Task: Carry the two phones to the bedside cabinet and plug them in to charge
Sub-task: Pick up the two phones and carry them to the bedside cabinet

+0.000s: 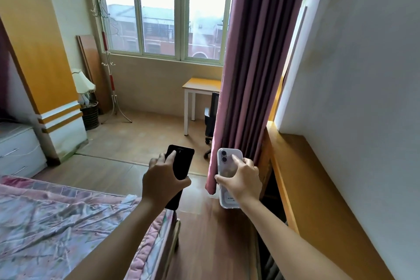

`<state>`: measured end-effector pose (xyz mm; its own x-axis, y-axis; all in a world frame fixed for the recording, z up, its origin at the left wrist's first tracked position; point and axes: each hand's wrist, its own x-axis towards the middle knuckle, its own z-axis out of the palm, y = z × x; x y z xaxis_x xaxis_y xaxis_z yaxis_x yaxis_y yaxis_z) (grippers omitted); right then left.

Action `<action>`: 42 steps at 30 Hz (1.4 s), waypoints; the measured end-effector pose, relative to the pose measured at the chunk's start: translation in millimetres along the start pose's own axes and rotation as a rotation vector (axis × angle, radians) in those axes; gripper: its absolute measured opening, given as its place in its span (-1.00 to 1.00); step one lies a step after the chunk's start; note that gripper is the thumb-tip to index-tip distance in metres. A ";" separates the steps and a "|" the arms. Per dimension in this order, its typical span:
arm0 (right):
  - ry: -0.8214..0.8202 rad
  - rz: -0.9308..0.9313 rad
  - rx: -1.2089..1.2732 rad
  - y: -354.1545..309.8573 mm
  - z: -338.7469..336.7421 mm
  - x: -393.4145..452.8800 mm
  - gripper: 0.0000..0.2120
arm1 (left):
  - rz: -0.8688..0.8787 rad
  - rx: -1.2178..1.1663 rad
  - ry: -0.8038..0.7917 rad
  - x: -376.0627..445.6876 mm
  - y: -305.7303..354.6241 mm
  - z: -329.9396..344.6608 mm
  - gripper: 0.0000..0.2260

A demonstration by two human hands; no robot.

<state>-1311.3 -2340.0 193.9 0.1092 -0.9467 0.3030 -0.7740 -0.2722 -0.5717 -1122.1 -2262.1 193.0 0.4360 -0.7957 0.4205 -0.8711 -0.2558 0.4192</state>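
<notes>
My left hand (pixel 162 180) grips a black phone (pixel 181 161), held upright with its back toward me. My right hand (pixel 242 180) grips a white phone (pixel 228 157) in a clear case, its twin camera lenses at the top. Both phones hang in the air over the wooden floor, a short gap between them. The white bedside cabinet (pixel 18 150) with drawers stands at the far left, beyond the bed's head end, partly cut off by the frame edge.
A bed with a pink patterned cover (pixel 68 218) fills the lower left. A purple curtain (pixel 256 63) hangs just behind the right hand. A small table (pixel 201 85) and black chair (pixel 211 118) stand by the window. A lamp (pixel 83 84) and coat stand (pixel 112 88) are left.
</notes>
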 end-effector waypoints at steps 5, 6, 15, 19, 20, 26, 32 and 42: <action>-0.015 0.008 0.014 4.6 29.0 66.2 -0.20 | 0.001 -0.006 -0.016 59.4 -2.8 41.5 -0.28; -0.011 0.002 0.015 6.2 36.0 80.2 -0.21 | 0.011 -0.006 -0.015 72.2 -4.8 51.8 -0.28; -0.022 -0.027 -0.027 -4.9 94.3 231.9 -0.21 | -0.008 -0.031 -0.012 224.6 -22.0 124.1 -0.27; -0.028 -0.043 -0.023 -17.3 113.8 287.3 -0.20 | -0.021 -0.021 0.011 279.6 -31.0 136.7 -0.24; -0.036 -0.049 -0.017 -20.9 122.2 302.9 -0.21 | -0.027 -0.019 0.021 293.8 -35.4 142.0 -0.24; -0.105 -0.114 0.000 -45.3 176.8 387.9 -0.21 | -0.118 0.008 0.038 367.6 -65.2 167.9 -0.25; -0.191 -0.219 0.028 -61.2 235.4 479.8 -0.22 | -0.197 0.074 0.097 449.5 -95.5 194.9 -0.22; -0.322 -0.358 0.073 -98.4 314.7 602.0 -0.25 | -0.361 0.160 0.160 552.2 -134.4 228.8 -0.22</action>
<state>-973.1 -2937.3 192.7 0.5571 -0.7932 0.2460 -0.6080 -0.5914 -0.5297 -816.1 -2792.7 184.8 0.7382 -0.5472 0.3944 -0.6745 -0.5945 0.4377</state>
